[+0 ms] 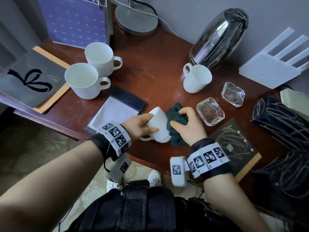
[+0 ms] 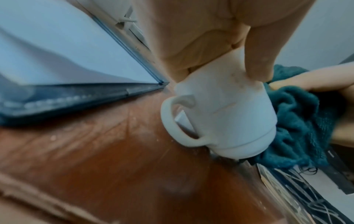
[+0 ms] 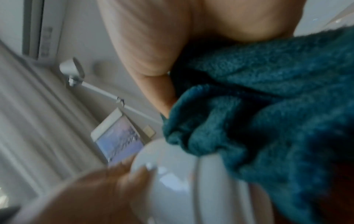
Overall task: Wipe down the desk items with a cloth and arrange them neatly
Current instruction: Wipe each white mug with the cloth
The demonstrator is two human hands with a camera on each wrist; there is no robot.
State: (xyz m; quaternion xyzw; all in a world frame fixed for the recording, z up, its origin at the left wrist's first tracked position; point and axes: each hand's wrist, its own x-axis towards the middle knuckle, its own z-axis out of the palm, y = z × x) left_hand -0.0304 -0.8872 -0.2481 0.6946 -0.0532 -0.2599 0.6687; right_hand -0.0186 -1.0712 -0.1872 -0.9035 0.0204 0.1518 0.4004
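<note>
We were standing at the brown desk (image 1: 150,64), with the kettle (image 1: 219,39), three upright white cups (image 1: 80,81) and two glass dishes (image 1: 210,111) spread toward its back and right side. The work sat at the near edge, between our two wrists. There our left hand (image 1: 142,125) held the fourth cup (image 1: 158,124) tipped well over, its mouth pointing away and left, its base toward us and low over the desk, though we could not tell whether it touched, and its handle low on the near side. The left fingers (image 2: 258,60) and thumb curled round the upper wall near the rim. The cup's long axis ran slantwise from far left to near right, so its exposed flank faced the right hand.

Our right hand (image 1: 185,126) lay just beside that flank, clutching the bunched teal cloth (image 1: 175,121) with fingers curled into it, the cloth touching the cup's right side and base. We judged that the wipe turned on this: the cloth was already on the side that the holding hand left bare, and the right hand was the nearer one to sweep it.
</note>
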